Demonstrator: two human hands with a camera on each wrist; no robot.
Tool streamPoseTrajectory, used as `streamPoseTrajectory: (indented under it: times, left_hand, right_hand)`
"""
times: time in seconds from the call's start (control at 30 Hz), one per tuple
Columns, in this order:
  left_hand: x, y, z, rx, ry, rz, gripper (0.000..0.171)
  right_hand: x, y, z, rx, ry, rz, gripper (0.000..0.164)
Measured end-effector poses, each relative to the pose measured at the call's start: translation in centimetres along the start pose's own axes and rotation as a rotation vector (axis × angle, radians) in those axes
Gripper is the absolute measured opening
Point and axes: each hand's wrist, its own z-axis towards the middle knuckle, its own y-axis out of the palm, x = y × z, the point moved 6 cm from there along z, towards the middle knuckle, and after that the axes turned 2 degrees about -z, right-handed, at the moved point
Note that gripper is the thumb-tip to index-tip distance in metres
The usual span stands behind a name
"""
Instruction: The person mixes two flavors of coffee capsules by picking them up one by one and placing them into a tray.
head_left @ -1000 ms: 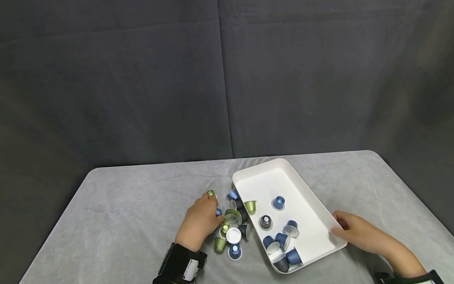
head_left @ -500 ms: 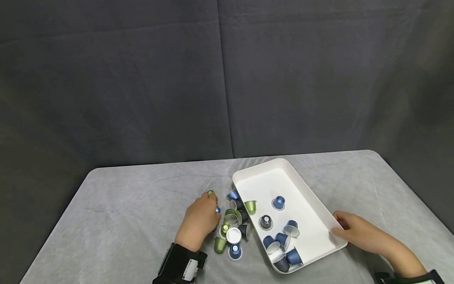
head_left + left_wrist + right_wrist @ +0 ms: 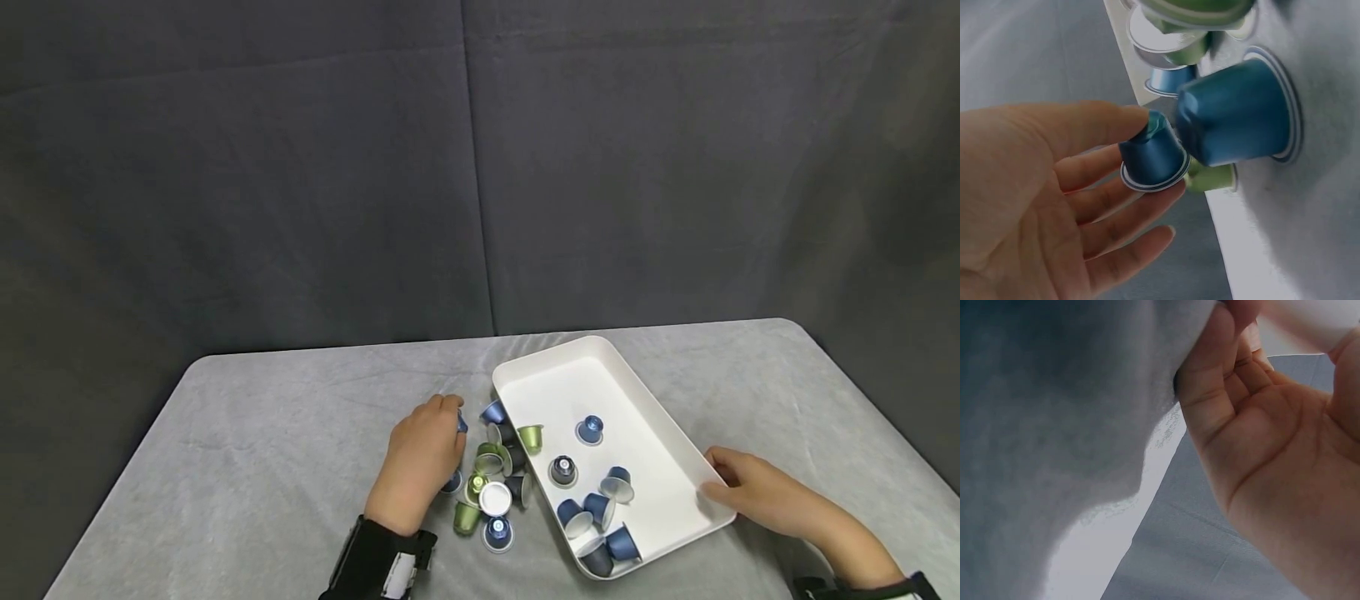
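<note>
My left hand [image 3: 422, 446] pinches a blue coffee capsule [image 3: 1154, 156] between thumb and fingers; in the head view most of it is hidden behind the hand. A second blue capsule [image 3: 1238, 109] looms close to the held one in the left wrist view. Right beside the hand lies a loose pile of capsules, among them a green capsule [image 3: 466, 517] and a blue capsule [image 3: 498, 532]. My right hand [image 3: 761, 492] grips the right rim of a white tray [image 3: 581, 379], thumb on the near side.
Inside the tray are several blue capsules [image 3: 621, 542], a dark capsule [image 3: 562, 470] and a green capsule [image 3: 531, 438] by the left wall. The pile sits against the tray's left edge. A grey cloth [image 3: 262, 467] covers the table; a dark curtain [image 3: 337, 192] hangs behind.
My left hand has risen slightly with the blue capsule. The green capsule that showed at its fingertips is out of sight, and a dark blue one below the hand shows more. The right hand stays put.
</note>
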Motion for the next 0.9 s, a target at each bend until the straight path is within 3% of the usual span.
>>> streamPoseTrajectory:
  times: [0.17, 0.33, 0.57, 0.73, 0.9]
  left_hand:
    - [1.0, -1.0, 0.0, 0.104, 0.066, 0.068, 0.034]
    - [1.4, -1.1, 0.1, 0.113, 0.08, 0.068, 0.036]
    - [2.5, -1.5, 0.1, 0.197, 0.151, 0.03, 0.044]
    - [3.7, -1.7, -0.1, 0.231, 0.193, -0.002, 0.037]
    - [4.9, -1.7, -0.3, 0.231, 0.238, 0.024, 0.038]
  right_hand:
    - [0.0, -0.1, 0.0, -0.004, 0.003, 0.012, 0.01]
    - [0.1, -0.1, 0.1, -0.001, 0.017, 0.012, 0.011]
    - [0.2, 0.0, 0.2, -0.004, 0.02, 0.014, 0.012]
    - [0.3, 0.1, 0.2, -0.007, 0.016, 0.017, 0.012]
    - [0.3, -0.1, 0.1, -0.01, 0.027, 0.017, 0.015]
